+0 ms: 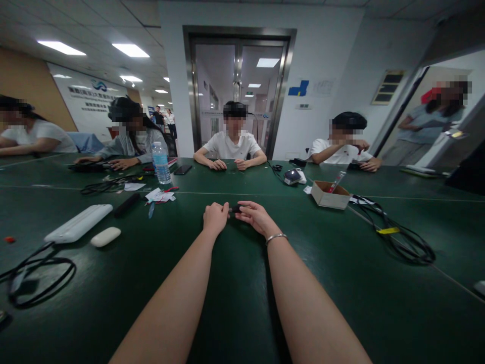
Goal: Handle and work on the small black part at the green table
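Note:
Both my arms reach forward over a dark green table [242, 283]. My left hand [215, 216] is curled into a loose fist and my right hand [254, 216], with a silver bracelet on its wrist, has its fingers closed. Between the two hands sits a small black object [235, 208], and both hands pinch it at its ends. The object is too small and dark to name.
A white power strip [79, 223] and a white oval case [105, 236] lie at the left, with black cables [38, 275] nearer me. A water bottle [161, 163], an open cardboard box [330, 194] and a cable bundle [401, 237] stand further out. Several people sit across the table.

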Tool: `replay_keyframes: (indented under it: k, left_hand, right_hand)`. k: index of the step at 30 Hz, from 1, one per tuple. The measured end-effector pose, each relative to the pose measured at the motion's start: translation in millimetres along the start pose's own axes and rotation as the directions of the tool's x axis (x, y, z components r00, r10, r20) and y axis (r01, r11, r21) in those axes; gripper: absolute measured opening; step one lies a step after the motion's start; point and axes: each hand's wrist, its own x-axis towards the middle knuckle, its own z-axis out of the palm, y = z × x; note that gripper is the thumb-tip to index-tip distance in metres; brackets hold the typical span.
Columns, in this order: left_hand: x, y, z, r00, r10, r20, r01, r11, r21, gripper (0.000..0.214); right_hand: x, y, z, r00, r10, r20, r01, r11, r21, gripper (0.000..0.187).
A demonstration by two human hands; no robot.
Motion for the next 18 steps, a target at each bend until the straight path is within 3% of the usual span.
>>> replay_keyframes:
  k: [6,13,18]
  left_hand:
    - [0.3,1.8,-0.6,0.992,-0.101,0.072,0.104,0.994,-0.034,0.05]
    - [0.3,-0.2,0.3,0.994,-0.07,0.079,0.072,0.997,-0.018,0.048]
    - [3.4,-7.6,6.7,0.998,-0.006,0.062,0.013,0.993,-0.114,0.042]
  right_hand:
    - [0.0,-1.6,1.0,0.999,0.03,0.02,-0.03,1.0,-0.006,0.015]
    - [0.8,-2.2,4.3,0.998,0.047,-0.038,-0.047,0.999,-0.002,0.005]
    - [1.5,-2.6,4.1,0.997,0.047,-0.067,-0.048,0.999,-0.009,0.005]
